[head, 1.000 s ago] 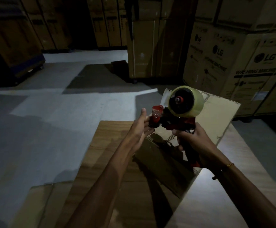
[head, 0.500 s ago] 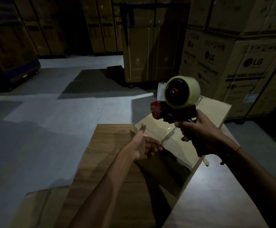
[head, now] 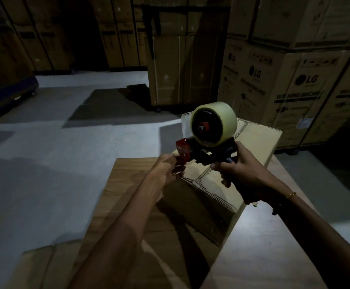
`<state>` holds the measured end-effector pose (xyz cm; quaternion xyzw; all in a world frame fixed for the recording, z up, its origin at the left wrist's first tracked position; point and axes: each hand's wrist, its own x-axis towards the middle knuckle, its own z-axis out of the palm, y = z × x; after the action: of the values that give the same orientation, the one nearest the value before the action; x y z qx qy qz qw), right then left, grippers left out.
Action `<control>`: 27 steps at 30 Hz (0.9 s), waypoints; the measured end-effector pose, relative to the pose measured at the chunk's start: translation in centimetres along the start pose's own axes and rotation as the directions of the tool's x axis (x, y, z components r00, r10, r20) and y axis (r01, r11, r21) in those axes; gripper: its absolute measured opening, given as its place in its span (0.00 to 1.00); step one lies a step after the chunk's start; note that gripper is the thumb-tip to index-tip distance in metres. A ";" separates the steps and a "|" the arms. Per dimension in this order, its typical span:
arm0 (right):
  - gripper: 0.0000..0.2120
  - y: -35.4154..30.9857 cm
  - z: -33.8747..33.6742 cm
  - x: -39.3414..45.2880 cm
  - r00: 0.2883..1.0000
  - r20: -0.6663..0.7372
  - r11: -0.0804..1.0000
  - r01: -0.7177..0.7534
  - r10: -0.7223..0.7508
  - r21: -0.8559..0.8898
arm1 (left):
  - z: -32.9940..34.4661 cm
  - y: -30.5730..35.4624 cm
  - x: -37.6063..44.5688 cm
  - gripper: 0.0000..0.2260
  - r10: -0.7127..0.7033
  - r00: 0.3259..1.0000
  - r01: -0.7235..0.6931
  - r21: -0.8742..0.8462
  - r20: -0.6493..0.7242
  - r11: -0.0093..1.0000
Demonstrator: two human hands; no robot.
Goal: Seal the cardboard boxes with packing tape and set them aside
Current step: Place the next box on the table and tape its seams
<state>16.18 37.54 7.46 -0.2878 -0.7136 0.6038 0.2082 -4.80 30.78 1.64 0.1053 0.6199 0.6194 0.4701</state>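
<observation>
Cardboard cartons behind tape dispenser

Beyond the right hand, the stacked cartons show "LG" logos on their sides, one face reading "WASHING MACHINE" in bold; the smaller print there is too dim to read.

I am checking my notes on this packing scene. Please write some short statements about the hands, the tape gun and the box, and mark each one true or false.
1. The right hand grips the tape gun by its handle. True.
2. The tape gun lies flat on the box. False: it is held above the box.
3. The left hand is at the red front end of the gun. True.
4. The tape roll is blue. False: it is pale yellowish.
5. The box stands on the floor. False: it sits on a wooden surface.
</observation>
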 end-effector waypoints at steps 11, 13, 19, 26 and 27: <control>0.28 2.0 1.4 0.2 1.000 0.022 1.000 -0.013 0.012 0.023 | -2.8 0.7 2.2 0.03 0.378 0.918 -0.289 0.454 -0.118 0.843; 0.28 2.6 1.1 -0.3 0.999 0.029 0.999 -0.015 0.014 0.031 | -5.1 1.0 3.4 0.05 0.443 0.873 -0.275 0.544 -0.204 0.793; 0.28 4.7 1.1 -1.1 0.999 0.030 0.999 -0.035 0.036 -0.014 | -7.4 0.1 5.4 0.07 0.494 0.851 -0.293 0.619 -0.179 0.729; 0.25 6.1 1.8 -1.4 0.999 0.010 0.997 -0.039 0.040 -0.069 | -7.9 -1.3 6.2 0.07 0.526 0.842 -0.333 0.648 -0.123 0.685; 0.25 6.3 1.9 -1.4 0.999 0.009 0.997 -0.040 0.041 -0.069 | -7.8 -1.4 6.3 0.07 0.530 0.840 -0.342 0.647 -0.115 0.682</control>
<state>17.00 35.91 0.97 -0.3062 -0.7292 0.5842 0.1823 -13.12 29.71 -4.01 0.3022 0.8023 0.4922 0.1508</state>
